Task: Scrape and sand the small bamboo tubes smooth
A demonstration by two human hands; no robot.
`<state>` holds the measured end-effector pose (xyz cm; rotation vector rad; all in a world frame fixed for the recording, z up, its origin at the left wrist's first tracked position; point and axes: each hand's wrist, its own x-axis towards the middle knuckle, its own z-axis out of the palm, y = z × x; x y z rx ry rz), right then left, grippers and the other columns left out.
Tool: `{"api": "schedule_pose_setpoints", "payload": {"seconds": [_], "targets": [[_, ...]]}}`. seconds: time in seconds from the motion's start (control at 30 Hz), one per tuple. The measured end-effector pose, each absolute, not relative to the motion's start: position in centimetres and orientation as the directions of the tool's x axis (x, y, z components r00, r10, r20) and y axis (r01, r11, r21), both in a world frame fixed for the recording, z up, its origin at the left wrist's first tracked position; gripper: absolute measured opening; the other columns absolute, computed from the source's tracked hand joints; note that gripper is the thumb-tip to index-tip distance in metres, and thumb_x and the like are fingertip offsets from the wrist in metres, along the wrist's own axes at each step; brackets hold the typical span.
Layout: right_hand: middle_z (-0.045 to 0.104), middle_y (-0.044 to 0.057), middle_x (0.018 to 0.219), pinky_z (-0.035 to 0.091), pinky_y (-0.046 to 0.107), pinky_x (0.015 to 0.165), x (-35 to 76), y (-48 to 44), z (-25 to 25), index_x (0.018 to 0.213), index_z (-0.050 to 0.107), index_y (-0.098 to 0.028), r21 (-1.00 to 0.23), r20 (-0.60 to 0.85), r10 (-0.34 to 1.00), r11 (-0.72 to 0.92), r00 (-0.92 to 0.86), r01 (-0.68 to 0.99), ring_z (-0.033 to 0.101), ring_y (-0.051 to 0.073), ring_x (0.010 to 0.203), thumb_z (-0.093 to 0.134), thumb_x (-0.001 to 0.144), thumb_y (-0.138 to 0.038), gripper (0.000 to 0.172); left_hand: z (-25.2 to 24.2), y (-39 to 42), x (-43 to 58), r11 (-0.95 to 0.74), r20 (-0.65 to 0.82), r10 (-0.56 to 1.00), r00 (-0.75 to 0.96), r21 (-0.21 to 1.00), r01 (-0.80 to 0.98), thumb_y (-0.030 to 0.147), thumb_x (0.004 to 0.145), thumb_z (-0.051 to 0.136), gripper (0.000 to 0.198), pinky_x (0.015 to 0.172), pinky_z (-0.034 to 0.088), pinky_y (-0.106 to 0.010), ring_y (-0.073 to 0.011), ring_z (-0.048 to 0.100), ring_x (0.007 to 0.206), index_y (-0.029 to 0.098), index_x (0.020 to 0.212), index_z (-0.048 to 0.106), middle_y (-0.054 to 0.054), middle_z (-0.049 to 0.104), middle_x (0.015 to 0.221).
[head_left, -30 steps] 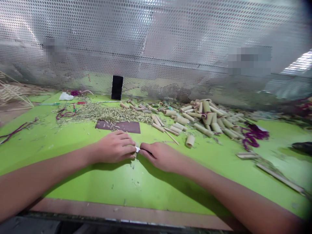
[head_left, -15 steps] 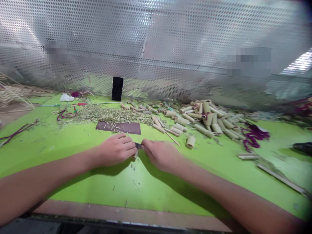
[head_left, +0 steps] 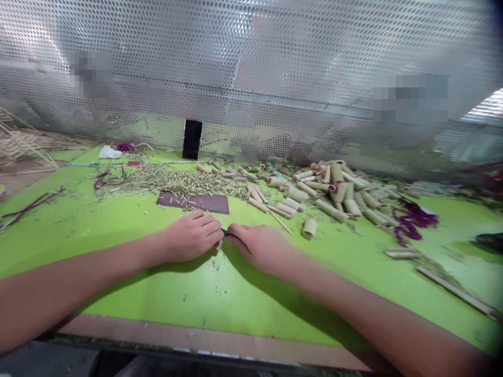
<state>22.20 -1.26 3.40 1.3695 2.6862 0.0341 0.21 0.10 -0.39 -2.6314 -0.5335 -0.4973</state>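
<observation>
Right in front of you, your left hand (head_left: 190,236) and your right hand (head_left: 255,246) nearly meet over the green tabletop (head_left: 165,293), fingers curled and drawn in, not spread. A small pale bamboo piece (head_left: 218,245) sits at your left fingertips (head_left: 210,229), mostly hidden, and looks pinched there. A thin dark strip (head_left: 234,232) lies in the narrow gap between your hands and curves over the back of your right fingers. You can't tell from this view which hand grips it, or whether your right hand is pinching anything. Fine pale shavings are scattered on the green surface just below your hands.

Just beyond your left hand lies one dark brown rectangular sheet (head_left: 192,202), dotted with bamboo slivers. Behind it spreads a long heap of straw-like bamboo slivers (head_left: 168,180). To the right, one short bamboo tube (head_left: 309,228) stands apart, near a thin bamboo stick (head_left: 280,221). Past them is a heap of bamboo tubes (head_left: 338,196), too many to count exactly, with a tangle of purple cord (head_left: 412,222) beside it.

Two flat bamboo strips (head_left: 456,288) lie toward the right edge. At the far left are a loose purple cord (head_left: 33,207) and a bamboo lattice (head_left: 19,144). At the back, one black phone (head_left: 192,139) stands upright against a perforated metal sheet (head_left: 251,63).
</observation>
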Motion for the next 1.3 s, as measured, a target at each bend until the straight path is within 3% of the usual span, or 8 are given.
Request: {"api": "schedule_pose_setpoints", "payload": {"seconds": [0.77,1.03,1.17,1.3], "targets": [[0.074,0.007,0.083,0.023,0.030,0.055,22.4,-1.0,3.5,0.101,0.062,-0.018,0.044,-0.098,0.805,0.591,-0.585,0.805,0.060,0.019,0.063,0.035,0.109,-0.034,0.032,0.3,0.1,-0.6,-0.843,0.522,0.201,0.829,-0.339,0.418,0.011,0.105,0.030,0.033,0.082,0.044,-0.035,-0.0205,0.058,0.084,0.014,0.099,0.063,-0.006,0.068,0.090],[0.074,0.007,0.084,0.025,0.030,0.053,22.2,-1.3,4.0,0.104,0.064,-0.019,0.047,-0.127,0.807,0.585,-0.576,0.809,0.063,0.020,0.065,0.036,0.109,-0.035,0.033,1.6,0.8,-2.3,-0.807,0.740,0.303,0.600,-0.136,0.575,0.010,0.104,0.040,0.019,0.081,0.046,-0.033,-0.0194,0.058,0.088,0.019,0.101,0.058,-0.004,0.067,0.094],[0.075,0.007,0.084,0.025,0.030,0.053,22.1,-1.2,4.0,0.105,0.064,-0.019,0.051,-0.134,0.813,0.577,-0.567,0.815,0.064,0.021,0.065,0.037,0.109,-0.035,0.031,1.2,2.0,-3.0,-0.787,0.700,0.378,0.606,-0.102,0.609,0.013,0.105,0.039,0.019,0.083,0.047,-0.035,-0.0203,0.058,0.090,0.017,0.101,0.057,-0.006,0.067,0.095],[0.075,0.007,0.084,0.027,0.029,0.053,22.0,-1.0,3.9,0.106,0.064,-0.018,0.026,-0.143,0.812,0.575,-0.566,0.818,0.065,0.021,0.065,0.037,0.109,-0.034,0.032,0.6,2.8,-3.3,-0.764,0.653,0.534,0.537,0.101,0.638,0.022,0.106,0.038,0.023,0.086,0.049,-0.038,-0.0209,0.060,0.090,0.018,0.101,0.060,-0.005,0.067,0.095]]}}
